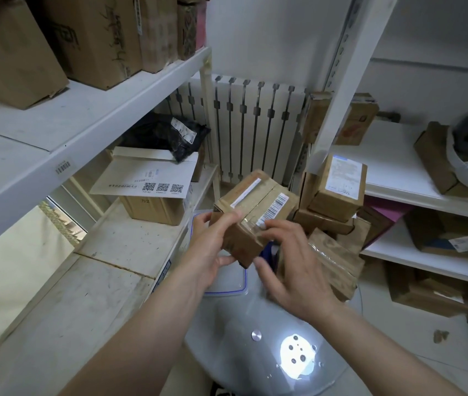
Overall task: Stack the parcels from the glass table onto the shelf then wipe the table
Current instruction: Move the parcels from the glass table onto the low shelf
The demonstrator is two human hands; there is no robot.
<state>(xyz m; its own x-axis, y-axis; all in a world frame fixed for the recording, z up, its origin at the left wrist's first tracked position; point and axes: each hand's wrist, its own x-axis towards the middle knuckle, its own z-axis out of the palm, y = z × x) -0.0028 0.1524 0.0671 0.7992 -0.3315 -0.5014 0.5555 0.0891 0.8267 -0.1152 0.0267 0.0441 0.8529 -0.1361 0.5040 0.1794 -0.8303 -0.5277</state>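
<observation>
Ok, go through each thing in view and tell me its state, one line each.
Small parcel: taped shut, held in the air over the table.
Left hand: grips the parcel's left end.
Right hand: grips its near right corner.
Other parcels: sealed, piled on the table's far side.
Glass table: bears parcels.
Left shelf: lower board dusty, holds a box under an envelope.

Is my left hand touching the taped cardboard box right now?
Touching. The head view shows the left hand gripping the taped box, fingers over its top edge.
</observation>
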